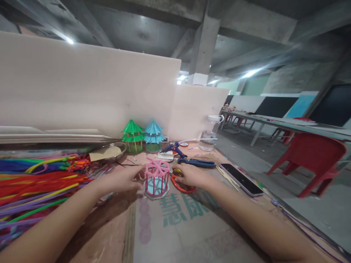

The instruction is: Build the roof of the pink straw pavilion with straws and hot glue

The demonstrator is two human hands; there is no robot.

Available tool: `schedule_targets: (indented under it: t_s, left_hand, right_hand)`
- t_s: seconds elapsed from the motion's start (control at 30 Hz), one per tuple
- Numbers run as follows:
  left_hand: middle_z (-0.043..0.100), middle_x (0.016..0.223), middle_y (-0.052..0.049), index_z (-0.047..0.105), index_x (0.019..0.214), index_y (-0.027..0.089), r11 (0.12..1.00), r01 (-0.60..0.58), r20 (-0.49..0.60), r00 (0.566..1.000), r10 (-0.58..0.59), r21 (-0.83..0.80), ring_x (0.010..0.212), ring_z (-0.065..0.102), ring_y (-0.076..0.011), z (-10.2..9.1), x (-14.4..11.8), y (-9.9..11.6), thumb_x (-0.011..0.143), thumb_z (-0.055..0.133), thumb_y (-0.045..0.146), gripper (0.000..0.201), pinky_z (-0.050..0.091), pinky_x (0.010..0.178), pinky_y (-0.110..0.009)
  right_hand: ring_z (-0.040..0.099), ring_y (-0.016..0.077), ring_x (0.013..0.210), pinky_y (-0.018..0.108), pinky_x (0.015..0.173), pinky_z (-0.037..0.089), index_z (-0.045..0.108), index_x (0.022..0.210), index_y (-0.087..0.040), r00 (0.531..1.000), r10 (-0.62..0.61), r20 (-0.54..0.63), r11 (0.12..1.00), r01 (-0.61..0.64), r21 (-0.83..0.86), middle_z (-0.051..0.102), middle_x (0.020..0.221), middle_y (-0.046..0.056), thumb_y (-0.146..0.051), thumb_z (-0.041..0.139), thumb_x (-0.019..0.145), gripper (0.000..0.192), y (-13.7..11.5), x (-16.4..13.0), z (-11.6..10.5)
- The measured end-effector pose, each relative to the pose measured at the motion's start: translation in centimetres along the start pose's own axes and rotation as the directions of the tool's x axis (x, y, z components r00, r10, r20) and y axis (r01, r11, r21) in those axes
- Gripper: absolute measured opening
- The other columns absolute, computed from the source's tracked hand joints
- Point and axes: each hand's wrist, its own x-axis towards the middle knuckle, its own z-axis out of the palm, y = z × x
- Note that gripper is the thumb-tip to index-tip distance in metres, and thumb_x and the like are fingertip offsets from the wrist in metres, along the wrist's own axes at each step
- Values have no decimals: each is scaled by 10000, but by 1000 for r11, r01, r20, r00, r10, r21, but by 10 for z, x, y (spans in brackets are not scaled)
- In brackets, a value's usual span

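Observation:
A small pink stick frame shaped like a pavilion (157, 179) stands on the cardboard-covered table (192, 226) in front of me. My left hand (124, 179) touches its left side with the fingertips. My right hand (189, 174) rests just right of the frame, over a pair of orange-handled scissors (182, 187). Whether the right hand grips the scissors is unclear.
A green model pavilion (132, 136) and a blue one (153, 136) stand at the back by white boards. A pile of coloured pipe cleaners (35, 182) lies left. A blue glue gun (173, 148), a phone (241, 179), a clear jar (210, 133) and red chairs (315, 160) are to the right.

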Motion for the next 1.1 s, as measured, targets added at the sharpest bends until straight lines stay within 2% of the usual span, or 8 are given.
schedule_targets:
  t_s: [0.1,0.27,0.33,0.43,0.57,0.8,0.97,1.1]
  left_hand:
    - [778,818,-25,751,761,266,989,33,-82,996,-21,146,795,690,-258,-12,4,-6,717,569,393,226,497,731,-296]
    - [781,868,-75,756,783,261,950,160,-324,944,-68,267,838,684,-293,-33,4,-9,799,454,492,381,454,707,-311]
    - [760,775,-76,741,732,260,909,246,-386,917,-106,336,768,675,-291,-39,2,-10,828,423,529,428,433,661,-311]
    - [734,733,-90,726,693,240,869,256,-397,915,-77,422,750,665,-296,-43,0,-11,844,399,539,468,435,672,-326]
    - [759,1006,-126,764,913,196,898,105,-383,921,75,428,972,669,-314,-40,3,-10,832,407,445,443,470,838,-351]
    - [767,1074,-97,731,1078,195,927,120,-318,948,-1,355,993,690,-273,-34,4,-9,867,398,440,464,488,842,-315]
    - [747,1157,-105,591,1315,162,937,142,-381,925,-11,318,1057,686,-283,-31,2,-7,855,426,476,581,503,880,-340]
    - [753,1137,-111,605,1289,155,944,130,-372,928,-8,305,1035,696,-279,-33,1,-2,849,441,467,563,513,860,-348]
  right_hand:
    - [675,238,960,291,779,468,573,1356,-256,1000,-13,-14,1000,12,-12,715,1099,94,-288,674,849,518,0,-1,-1]
    - [679,224,872,295,745,475,610,1319,-272,999,-5,-42,999,3,-50,677,1056,91,-299,668,866,458,0,-2,3]
    - [679,222,838,307,740,480,649,1270,-246,999,2,-51,998,-6,-67,649,1079,111,-293,664,869,404,-1,-2,5]
    - [680,240,896,321,782,486,687,1206,-204,998,-1,-65,997,-4,-73,650,1084,129,-272,667,872,342,-4,-1,3]
    - [648,240,1063,324,897,466,677,1202,-165,994,-19,-111,999,14,-38,676,1156,133,-218,572,933,294,-12,0,-3]
    - [678,203,963,278,804,470,720,1093,-181,993,10,-114,1000,-6,29,742,1058,93,-170,534,942,240,-17,12,-6]
    - [685,212,956,269,803,487,729,1047,-170,997,79,-20,996,-79,31,743,999,86,-174,588,923,188,-25,53,-9]
    - [638,226,1059,402,887,546,624,1196,-188,990,127,64,992,-128,8,636,1217,80,-344,611,952,290,-39,96,-7]
